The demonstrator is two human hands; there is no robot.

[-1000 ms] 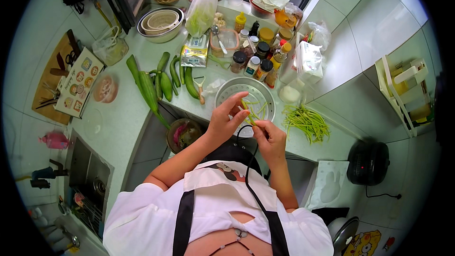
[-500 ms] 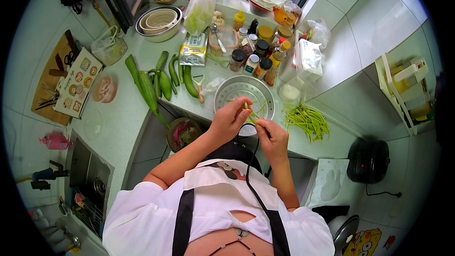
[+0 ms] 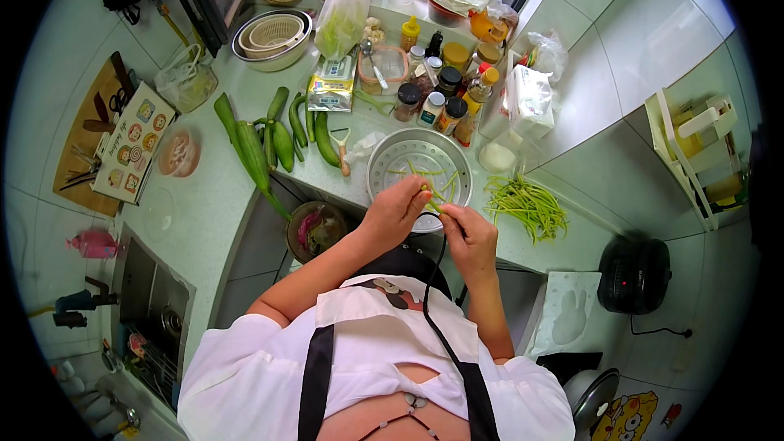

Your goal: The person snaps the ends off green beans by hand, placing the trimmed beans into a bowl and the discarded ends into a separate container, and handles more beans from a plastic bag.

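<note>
My left hand (image 3: 395,211) is closed in a pinch over the near side of a perforated metal basin (image 3: 376,158). Its fingertips meet one end of a thin green stem (image 3: 434,206), which looks like a slim bean or vegetable stalk. The other end is pinched by my right hand (image 3: 471,238), just to the right and a little nearer me. Several short green pieces (image 3: 414,170) lie in the basin. To its right, a pile of long green stems (image 3: 527,209) rests on the counter. A black cord (image 3: 431,294) hangs in front of my apron beside the right hand.
Left of the basin lie a peeler (image 3: 344,155) and several long green gourds (image 3: 255,157). Jars and bottles (image 3: 430,109) crowd behind it. A bowl with scraps (image 3: 317,231) sits below the counter edge. A black cooker (image 3: 635,276) stands at right, a sink (image 3: 151,298) at left.
My left hand has come down slightly toward my right hand, its raised fingers now lowered and closed on the stem. More green pieces show in the basin. The right hand has hardly moved.
</note>
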